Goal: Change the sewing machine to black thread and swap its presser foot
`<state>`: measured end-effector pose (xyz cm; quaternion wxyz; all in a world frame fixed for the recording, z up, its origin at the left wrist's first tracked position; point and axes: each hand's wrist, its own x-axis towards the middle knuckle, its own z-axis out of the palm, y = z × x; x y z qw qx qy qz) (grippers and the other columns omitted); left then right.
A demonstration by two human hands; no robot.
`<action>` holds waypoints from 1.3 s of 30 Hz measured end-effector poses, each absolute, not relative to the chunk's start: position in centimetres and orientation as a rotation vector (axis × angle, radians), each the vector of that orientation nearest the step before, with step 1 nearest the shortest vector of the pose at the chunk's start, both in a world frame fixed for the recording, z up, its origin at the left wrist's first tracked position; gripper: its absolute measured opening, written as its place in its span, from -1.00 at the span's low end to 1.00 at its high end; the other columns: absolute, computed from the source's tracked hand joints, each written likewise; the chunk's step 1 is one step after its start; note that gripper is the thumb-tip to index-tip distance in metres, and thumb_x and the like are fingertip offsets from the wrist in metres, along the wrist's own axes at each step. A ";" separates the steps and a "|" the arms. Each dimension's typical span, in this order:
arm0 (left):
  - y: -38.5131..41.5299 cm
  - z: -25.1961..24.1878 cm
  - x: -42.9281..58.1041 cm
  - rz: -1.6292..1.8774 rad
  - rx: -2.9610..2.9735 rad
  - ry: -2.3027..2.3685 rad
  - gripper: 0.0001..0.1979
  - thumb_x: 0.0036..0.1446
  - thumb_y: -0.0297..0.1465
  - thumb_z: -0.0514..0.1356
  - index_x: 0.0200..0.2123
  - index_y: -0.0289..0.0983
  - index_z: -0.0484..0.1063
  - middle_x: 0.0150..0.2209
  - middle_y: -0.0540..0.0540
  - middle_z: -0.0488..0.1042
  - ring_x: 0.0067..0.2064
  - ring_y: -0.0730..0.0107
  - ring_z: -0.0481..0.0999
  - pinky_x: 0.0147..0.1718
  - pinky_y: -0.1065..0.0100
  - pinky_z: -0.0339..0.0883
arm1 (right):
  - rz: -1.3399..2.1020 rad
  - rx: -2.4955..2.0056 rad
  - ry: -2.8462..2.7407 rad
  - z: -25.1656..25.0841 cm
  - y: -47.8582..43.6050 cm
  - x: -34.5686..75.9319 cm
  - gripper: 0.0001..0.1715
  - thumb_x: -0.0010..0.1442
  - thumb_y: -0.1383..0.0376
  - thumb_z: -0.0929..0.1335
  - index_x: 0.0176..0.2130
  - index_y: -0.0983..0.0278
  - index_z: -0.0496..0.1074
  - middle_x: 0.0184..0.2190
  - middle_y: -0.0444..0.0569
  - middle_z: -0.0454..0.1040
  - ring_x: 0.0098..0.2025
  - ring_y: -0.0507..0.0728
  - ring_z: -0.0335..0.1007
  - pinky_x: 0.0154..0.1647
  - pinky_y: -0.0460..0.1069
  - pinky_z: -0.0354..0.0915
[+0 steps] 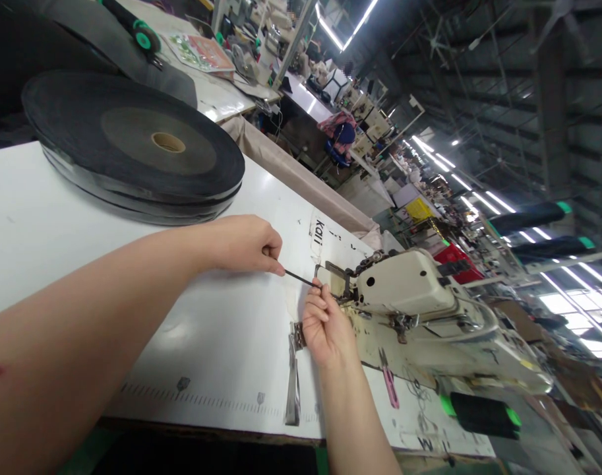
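A thin black strip [301,278] runs straight between my two hands, just left of a sewing machine's [404,284] needle area. My left hand [254,244] is closed, pinching the strip's left end between thumb and fingers. At its other end, the fingertips of my right hand [325,320] are closed on the strip beside the presser foot, palm turned up. Whether the strip continues under the needle is hidden by my fingers and the machine. A metal folder attachment [293,376] lies on the table left of my right wrist.
Large stacked rolls of black tape [78,125] rest on the white table [221,343] at the far left. Pink-handled snips [390,386] lie by the machine bed. A black thread cone [483,414] is at the lower right. Other workstations and a person [343,132] are beyond.
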<state>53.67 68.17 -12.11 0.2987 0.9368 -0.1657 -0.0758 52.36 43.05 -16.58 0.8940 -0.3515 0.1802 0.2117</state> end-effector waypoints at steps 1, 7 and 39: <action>68.2 -12.1 53.7 -0.208 2.487 -0.437 -0.66 0.11 -0.04 0.25 -0.34 -0.18 0.61 -0.39 -0.07 0.62 -0.38 0.30 0.46 -0.40 0.34 0.12 | 0.425 -0.700 0.395 -16.7 43.0 52.4 -0.92 0.32 0.47 0.38 -0.19 0.32 0.47 -0.41 -0.13 0.30 -0.51 -0.12 0.21 -0.70 -0.35 0.21; 68.2 -12.4 53.9 -0.228 2.466 -0.440 -0.68 0.09 -0.04 0.27 -0.35 -0.17 0.60 -0.40 -0.04 0.62 -0.39 0.32 0.47 -0.40 0.35 0.12 | 0.346 -0.664 0.467 -16.3 43.6 52.0 -0.82 0.43 0.45 0.25 -0.14 0.40 0.45 -0.39 -0.09 0.27 -0.51 -0.11 0.21 -0.71 -0.34 0.19; 66.9 -14.2 53.9 -0.060 2.785 -0.323 -0.48 0.13 0.09 0.15 -0.37 -0.20 0.69 -0.47 -0.18 0.59 -0.40 0.14 0.50 -0.45 0.25 0.09 | 0.340 -0.801 0.364 -16.8 43.5 52.1 -0.83 0.38 0.50 0.30 -0.24 0.46 0.49 -0.43 -0.10 0.30 -0.55 -0.17 0.19 -0.71 -0.37 0.14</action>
